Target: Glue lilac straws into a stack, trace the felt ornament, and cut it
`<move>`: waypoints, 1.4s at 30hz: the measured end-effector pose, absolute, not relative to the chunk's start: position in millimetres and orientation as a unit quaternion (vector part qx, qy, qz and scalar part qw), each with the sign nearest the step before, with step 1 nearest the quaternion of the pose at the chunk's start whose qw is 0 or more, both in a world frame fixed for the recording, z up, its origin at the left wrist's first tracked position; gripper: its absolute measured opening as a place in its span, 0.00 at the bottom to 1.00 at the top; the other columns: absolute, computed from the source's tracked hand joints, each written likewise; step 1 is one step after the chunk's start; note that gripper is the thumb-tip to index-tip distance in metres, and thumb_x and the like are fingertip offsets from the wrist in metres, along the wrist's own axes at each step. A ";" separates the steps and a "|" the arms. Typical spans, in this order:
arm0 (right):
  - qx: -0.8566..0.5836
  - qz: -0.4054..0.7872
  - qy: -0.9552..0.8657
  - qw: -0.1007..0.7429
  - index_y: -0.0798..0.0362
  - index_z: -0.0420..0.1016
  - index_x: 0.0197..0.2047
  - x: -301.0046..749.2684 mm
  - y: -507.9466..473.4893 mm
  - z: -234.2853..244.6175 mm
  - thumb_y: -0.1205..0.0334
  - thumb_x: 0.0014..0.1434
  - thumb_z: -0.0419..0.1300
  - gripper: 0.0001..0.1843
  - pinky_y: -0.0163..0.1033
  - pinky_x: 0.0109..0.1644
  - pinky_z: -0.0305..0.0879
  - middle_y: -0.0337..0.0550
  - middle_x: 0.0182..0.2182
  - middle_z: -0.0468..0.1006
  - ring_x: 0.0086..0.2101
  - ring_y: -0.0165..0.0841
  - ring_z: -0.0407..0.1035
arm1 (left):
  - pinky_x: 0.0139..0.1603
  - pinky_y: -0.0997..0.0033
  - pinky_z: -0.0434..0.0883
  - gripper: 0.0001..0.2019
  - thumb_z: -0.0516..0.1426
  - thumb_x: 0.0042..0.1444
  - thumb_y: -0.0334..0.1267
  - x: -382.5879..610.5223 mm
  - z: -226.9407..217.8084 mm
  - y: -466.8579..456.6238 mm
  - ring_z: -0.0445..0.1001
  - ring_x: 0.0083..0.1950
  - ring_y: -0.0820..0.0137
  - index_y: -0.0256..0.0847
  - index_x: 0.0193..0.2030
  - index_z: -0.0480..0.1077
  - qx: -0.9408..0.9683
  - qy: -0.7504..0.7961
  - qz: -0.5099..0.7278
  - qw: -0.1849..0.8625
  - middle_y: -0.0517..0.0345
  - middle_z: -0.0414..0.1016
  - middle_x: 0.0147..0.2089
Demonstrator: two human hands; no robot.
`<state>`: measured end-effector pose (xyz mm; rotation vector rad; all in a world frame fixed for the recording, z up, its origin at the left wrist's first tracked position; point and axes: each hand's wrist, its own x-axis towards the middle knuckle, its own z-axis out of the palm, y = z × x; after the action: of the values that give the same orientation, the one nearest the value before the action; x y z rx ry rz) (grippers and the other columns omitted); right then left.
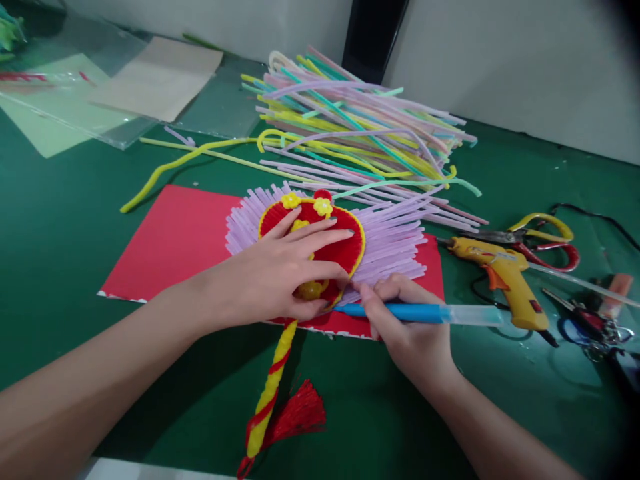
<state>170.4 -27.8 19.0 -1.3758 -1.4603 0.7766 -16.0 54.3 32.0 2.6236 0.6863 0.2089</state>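
Note:
My left hand (295,267) lies with fingers spread over a red fan-shaped craft piece (345,247) with a yellow edge and yellow flowers, pressing it down. Its yellow handle (273,387), wound with red, points toward me and ends beside a red tassel (300,417). Beneath the piece, lilac pipe cleaners (390,233) fan out on a red sheet (170,247). In my right hand (407,317) is a blue marker pen (417,313), its tip at the lower right edge of the fan-shaped piece. The left palm covers part of the flowers.
A heap of coloured pipe cleaners (360,127) lies behind the red sheet. To the right are a yellow glue gun (505,273), scissors (545,240) and a bunch of keys (595,327). Paper and clear plastic bags (125,47) lie at the back left.

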 end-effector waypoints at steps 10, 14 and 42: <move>-0.573 0.303 -0.573 0.501 0.52 0.58 0.19 171.8 -30.8 16.2 0.70 0.56 0.59 0.18 0.31 0.20 0.58 0.29 0.13 0.61 0.15 0.22 0.56 | 0.70 0.45 0.36 0.13 0.57 0.57 0.40 -16.0 31.8 54.3 0.50 0.71 0.60 0.52 0.50 0.73 0.943 0.247 0.070 0.211 0.57 0.54 0.70; -0.546 0.205 -0.622 0.522 0.51 0.58 0.21 171.2 -37.8 16.8 0.75 0.56 0.58 0.17 0.31 0.22 0.60 0.30 0.16 0.60 0.17 0.22 0.56 | 0.70 0.45 0.36 0.12 0.58 0.56 0.40 -15.7 31.1 54.4 0.51 0.71 0.59 0.52 0.48 0.73 0.942 0.251 0.074 0.211 0.56 0.55 0.70; -0.423 -0.078 -0.841 0.329 0.50 0.71 0.27 161.9 -57.0 12.2 0.69 0.54 0.64 0.08 0.39 0.32 0.75 0.38 0.22 0.73 0.33 0.37 0.74 | 0.70 0.47 0.36 0.12 0.57 0.57 0.43 -16.5 28.6 54.7 0.49 0.71 0.60 0.53 0.48 0.73 0.942 0.251 0.076 0.212 0.58 0.54 0.71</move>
<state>161.9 -57.0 12.2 -1.1077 -2.1999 -0.2043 -16.5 54.7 28.6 2.6156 0.6974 0.2108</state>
